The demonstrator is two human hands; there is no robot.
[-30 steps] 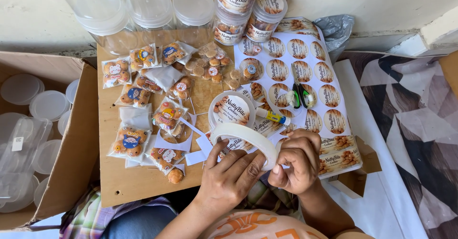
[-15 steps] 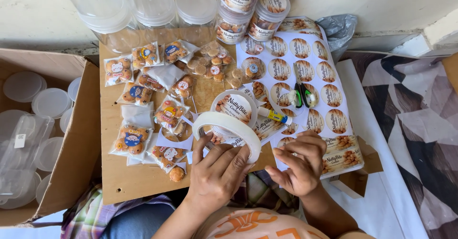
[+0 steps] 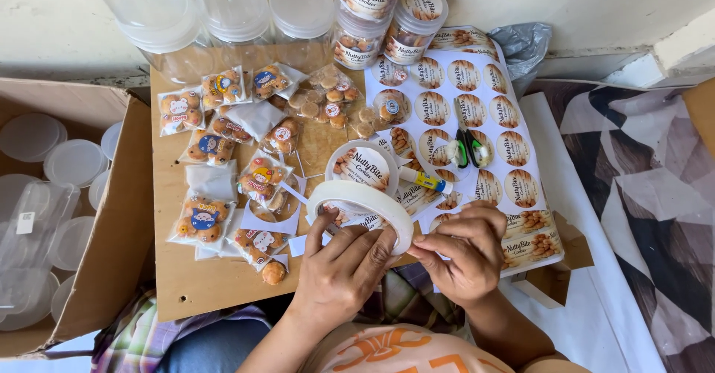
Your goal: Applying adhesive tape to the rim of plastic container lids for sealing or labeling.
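Note:
My left hand (image 3: pixel 344 267) grips a white roll of tape (image 3: pixel 359 198), held up on edge over the front of the brown board (image 3: pixel 182 287). My right hand (image 3: pixel 463 250) pinches at the roll's right rim with thumb and fingers closed there. Just behind the roll lies a round jar lid with a cookie label (image 3: pixel 363 166), and a small glue tube (image 3: pixel 424 181) rests to its right. A white sheet of round cookie stickers (image 3: pixel 477 105) lies under and beyond my right hand.
Small clear packets of cookies (image 3: pixel 223 172) cover the board's left half. Clear lidded jars (image 3: pixel 223 8) and two labelled cookie jars (image 3: pixel 387 8) stand at the back by the wall. A cardboard box with plastic lids (image 3: pixel 67 194) sits left. Green-handled snips (image 3: pixel 465 148) lie on the sticker sheet.
The tape roll has shifted slightly and tilted more upright. My right hand moved in from the right and now pinches the roll's rim; my left hand keeps its grip.

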